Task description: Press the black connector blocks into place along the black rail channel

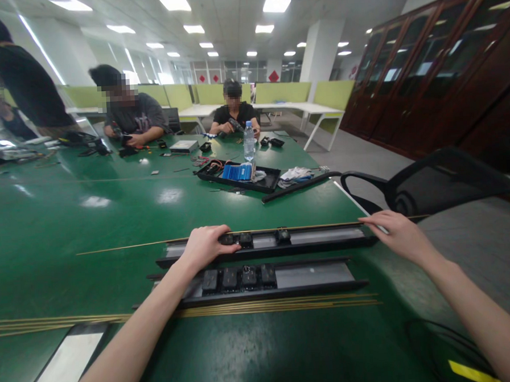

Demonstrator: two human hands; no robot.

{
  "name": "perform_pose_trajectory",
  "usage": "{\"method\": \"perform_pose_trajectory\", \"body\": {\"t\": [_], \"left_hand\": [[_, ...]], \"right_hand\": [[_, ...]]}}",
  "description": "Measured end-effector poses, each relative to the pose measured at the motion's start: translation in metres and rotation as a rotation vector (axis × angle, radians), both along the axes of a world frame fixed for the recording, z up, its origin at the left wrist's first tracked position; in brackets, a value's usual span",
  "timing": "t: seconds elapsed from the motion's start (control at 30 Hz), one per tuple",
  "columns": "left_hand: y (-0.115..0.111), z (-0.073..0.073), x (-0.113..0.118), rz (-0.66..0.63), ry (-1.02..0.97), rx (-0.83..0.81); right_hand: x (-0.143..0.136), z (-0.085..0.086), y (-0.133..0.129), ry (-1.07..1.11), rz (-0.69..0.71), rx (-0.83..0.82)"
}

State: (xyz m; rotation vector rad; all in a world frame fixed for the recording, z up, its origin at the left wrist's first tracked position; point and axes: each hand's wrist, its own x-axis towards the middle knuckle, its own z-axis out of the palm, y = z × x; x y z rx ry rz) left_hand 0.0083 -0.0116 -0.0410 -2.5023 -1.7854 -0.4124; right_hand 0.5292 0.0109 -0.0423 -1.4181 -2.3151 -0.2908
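A thin brass-coloured rod [308,227] lies along the far edge of the farther black channel [334,242] and runs past both its ends. My left hand [204,248] is closed at that channel, thumb and fingers on either side of a small black block [227,238]; its fingers also cover part of the rod. Two more black blocks [283,235] sit in this channel, to the right. At the channel's right end, the fingertips of my right hand [394,229] pinch the rod. A nearer channel [319,275] holds several black blocks [248,276] in a row.
Several brass-coloured rods [265,307] lie along the nearer channel's front. A black tray [271,181], gloves [297,176] and a bottle [248,141] stand farther back. A chair [442,181] is at the right edge. Other people work across the green table [111,215].
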Motion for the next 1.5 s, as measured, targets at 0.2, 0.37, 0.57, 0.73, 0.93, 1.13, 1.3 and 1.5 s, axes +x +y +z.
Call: {"method": "perform_pose_trajectory", "body": {"t": [0.2,0.37,0.57,0.73,0.93,1.13,1.3,1.5], "left_hand": [[0.001,-0.002,0.000,-0.003,0.014,0.016],[0.001,-0.002,0.001,-0.007,0.012,0.010],[0.001,-0.001,0.001,-0.005,-0.002,0.005],[0.001,-0.003,0.000,-0.010,-0.007,0.016],[0.001,-0.005,-0.002,-0.020,-0.006,0.040],[0.000,-0.004,0.000,-0.009,0.008,0.024],[0.001,-0.005,0.001,-0.004,0.000,0.026],[0.001,-0.005,0.000,-0.008,0.023,0.037]], "right_hand": [[0.017,0.001,0.000,-0.046,-0.037,0.063],[-0.013,0.018,-0.004,0.079,-0.079,0.118],[-0.122,0.029,-0.013,0.192,0.236,0.076],[-0.183,0.004,-0.008,0.178,0.445,0.013],[-0.193,-0.011,-0.004,0.286,0.395,0.029],[-0.194,-0.010,-0.004,0.284,0.376,0.045],[-0.194,-0.010,-0.004,0.271,0.367,0.022],[-0.193,-0.012,-0.004,0.253,0.348,0.000]]}}
